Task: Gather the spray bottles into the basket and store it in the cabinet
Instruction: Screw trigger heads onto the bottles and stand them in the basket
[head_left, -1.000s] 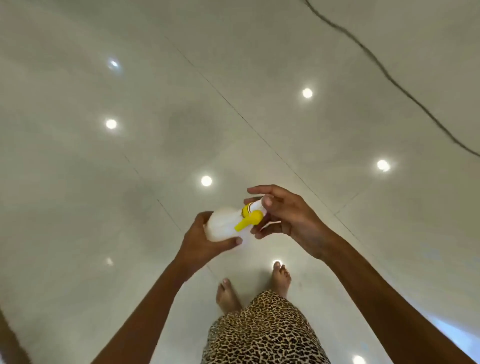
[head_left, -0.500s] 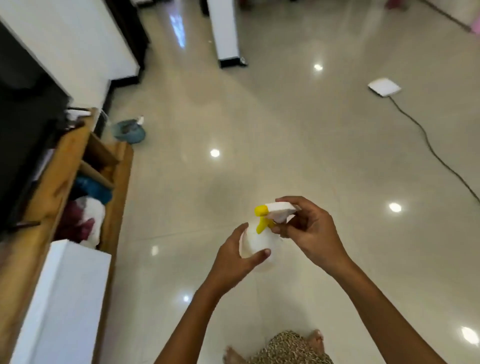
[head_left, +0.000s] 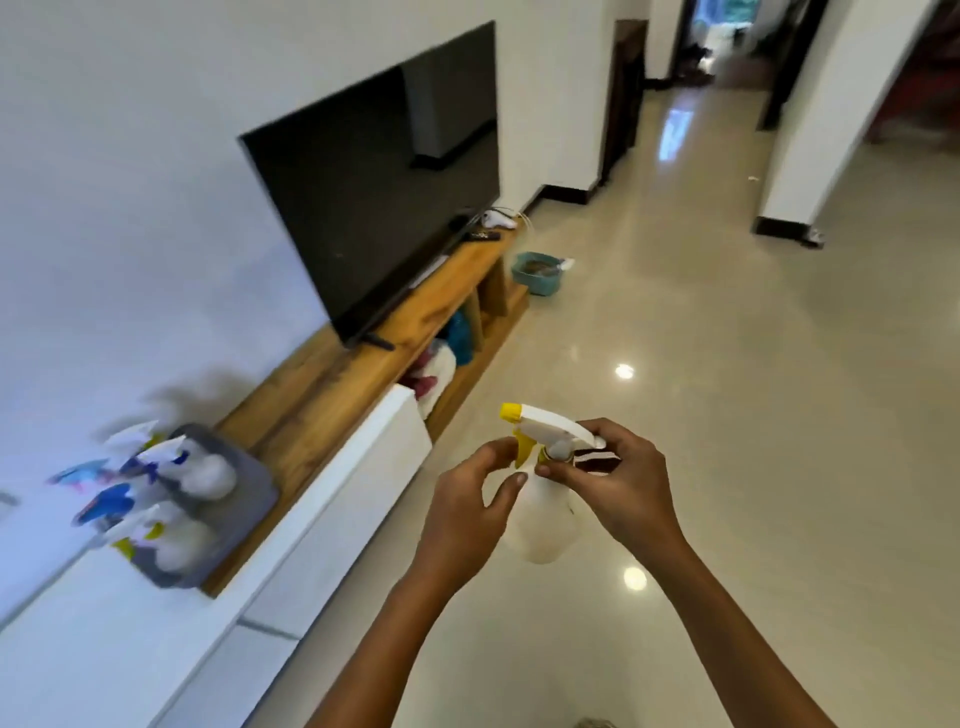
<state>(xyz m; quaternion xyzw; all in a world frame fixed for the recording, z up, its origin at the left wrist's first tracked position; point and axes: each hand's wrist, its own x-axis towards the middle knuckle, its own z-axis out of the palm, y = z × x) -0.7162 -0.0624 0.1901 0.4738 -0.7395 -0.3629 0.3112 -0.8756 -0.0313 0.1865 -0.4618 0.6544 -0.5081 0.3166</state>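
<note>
Both hands on one white spray bottle (head_left: 543, 519), held upright over the floor (head_left: 727, 415). Left hand (head_left: 460, 512) half curled, fingertips against the bottle's shoulder below the yellow trigger (head_left: 523, 447). Right hand (head_left: 621, 480) pinched round the neck under the white sprayer head. Gathering step, by the look of it: one more bottle to add. Grey basket (head_left: 249, 488) well to the left of the left hand, on the wooden TV stand (head_left: 332, 384), already crowded with blurred spray bottles (head_left: 156, 499). Next: carry across, lower upright into a gap.
</note>
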